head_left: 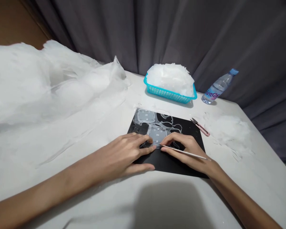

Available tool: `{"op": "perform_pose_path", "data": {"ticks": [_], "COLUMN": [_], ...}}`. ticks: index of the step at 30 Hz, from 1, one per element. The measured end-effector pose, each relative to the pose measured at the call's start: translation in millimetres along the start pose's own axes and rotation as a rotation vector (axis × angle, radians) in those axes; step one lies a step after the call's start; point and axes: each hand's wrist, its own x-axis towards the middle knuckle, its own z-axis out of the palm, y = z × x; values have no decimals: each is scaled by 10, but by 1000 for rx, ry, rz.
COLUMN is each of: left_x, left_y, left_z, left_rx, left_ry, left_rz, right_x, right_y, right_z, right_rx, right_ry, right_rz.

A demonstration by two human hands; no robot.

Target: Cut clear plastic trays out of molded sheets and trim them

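A black mat lies on the white table, with clear plastic film pieces spread over its far left part. My left hand rests flat on the mat's near left corner, fingers pressing the edge of the film. My right hand holds a thin white stick like a pen, its tip touching the film just beside my left fingertips.
A turquoise basket heaped with white film scraps stands behind the mat. A water bottle lies at the back right. Small pink snips rest beside the mat, next to a scrap pile. A big heap of clear plastic fills the left.
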Motion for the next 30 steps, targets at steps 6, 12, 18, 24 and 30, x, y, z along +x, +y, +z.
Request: {"op": "perform_pose_path", "data": {"ticks": [6, 12, 18, 24, 30], "left_x": [-45, -39, -25, -31, -23], "left_y": [27, 50, 48, 35, 34], "left_z": [42, 4, -10, 15, -1], "left_rx": [-47, -21, -64, -32, 0], "left_ry": [22, -9, -6, 20, -31], "left_rz": [-36, -51, -67, -66, -87], "right_x": [13, 23, 15, -5, -59], "right_y": [23, 2, -32, -43, -104], "right_z": [33, 40, 43, 101, 0], "right_rx": [-24, -50, -114, -225, -326], "right_ry": [-15, -15, -46, -29, -92], "right_rz": [-76, -77, -103, -169, -150]}}
